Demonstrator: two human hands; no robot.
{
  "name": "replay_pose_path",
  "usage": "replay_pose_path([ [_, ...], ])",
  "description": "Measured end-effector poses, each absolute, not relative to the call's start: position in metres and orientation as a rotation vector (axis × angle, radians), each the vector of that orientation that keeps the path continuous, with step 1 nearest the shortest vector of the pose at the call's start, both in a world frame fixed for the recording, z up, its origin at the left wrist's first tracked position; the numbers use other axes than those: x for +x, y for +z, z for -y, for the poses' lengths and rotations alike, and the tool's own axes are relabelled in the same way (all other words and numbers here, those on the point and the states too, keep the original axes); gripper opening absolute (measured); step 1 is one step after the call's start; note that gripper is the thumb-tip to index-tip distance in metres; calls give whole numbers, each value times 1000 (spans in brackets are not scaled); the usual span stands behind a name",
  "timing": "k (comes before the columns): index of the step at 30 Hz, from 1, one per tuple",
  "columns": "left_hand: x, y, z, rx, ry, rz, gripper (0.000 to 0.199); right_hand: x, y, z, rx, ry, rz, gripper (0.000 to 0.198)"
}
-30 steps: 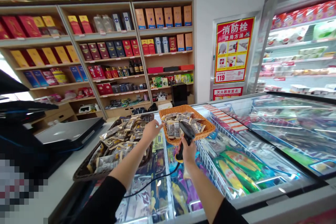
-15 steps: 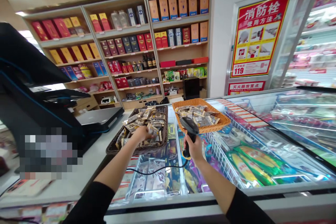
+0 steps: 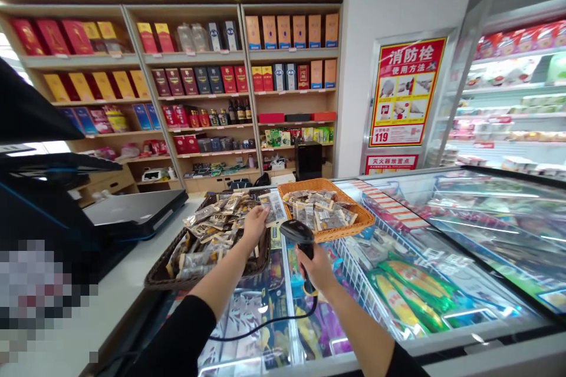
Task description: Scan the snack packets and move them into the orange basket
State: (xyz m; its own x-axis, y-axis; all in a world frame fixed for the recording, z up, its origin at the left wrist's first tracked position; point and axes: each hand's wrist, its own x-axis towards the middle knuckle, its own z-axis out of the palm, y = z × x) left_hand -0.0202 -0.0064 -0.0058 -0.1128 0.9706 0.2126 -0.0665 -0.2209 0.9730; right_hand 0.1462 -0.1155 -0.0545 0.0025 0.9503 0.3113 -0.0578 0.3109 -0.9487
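Observation:
My left hand [image 3: 255, 224] pinches a small clear snack packet [image 3: 275, 207], raised at the right edge of the dark brown wicker basket [image 3: 152, 274]. Many similar packets [image 3: 216, 227] lie heaped in that basket. In my right hand [image 3: 317, 268] is a black handheld barcode scanner [image 3: 297, 230], gripped by its handle, with its head up near the packet. A black cable [image 3: 269, 324] runs from the scanner's base to the left. Just behind the scanner stands an orange wicker basket [image 3: 369, 221], also holding packets of this kind.
Both baskets rest at the glass-topped freezer [image 3: 296, 330], which shows frozen packs in white wire baskets. At the left are a counter [image 3: 128, 288] and a black checkout machine [image 3: 39, 200]. Shelves of boxed goods [image 3: 203, 82] line the back wall, beside a red poster [image 3: 409, 91].
My left hand has risen out of the dark basket and moved right with a packet. The scanner has come closer to it. The whole view has shifted and levelled.

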Motion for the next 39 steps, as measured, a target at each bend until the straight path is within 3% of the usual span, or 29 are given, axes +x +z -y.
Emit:
replay_pose_path([
  [14, -28, -16, 0, 1216, 1475, -1036, 48, 139, -66, 112, -1064, 728, 1253, 23],
  [25, -32, -15, 2, 1315, 1429, -1108, 59, 141, -60, 111, -966, 943, 1170, 30],
  [34, 38, -2, 4, 1594, 1287, -1246, 36, 167, -45, 86, -718, 941, 564, 37],
  [39, 79, 0, 0, 2224, 876, -1593, 30, 174, -47, 82, -737, 896, 485, 33],
])
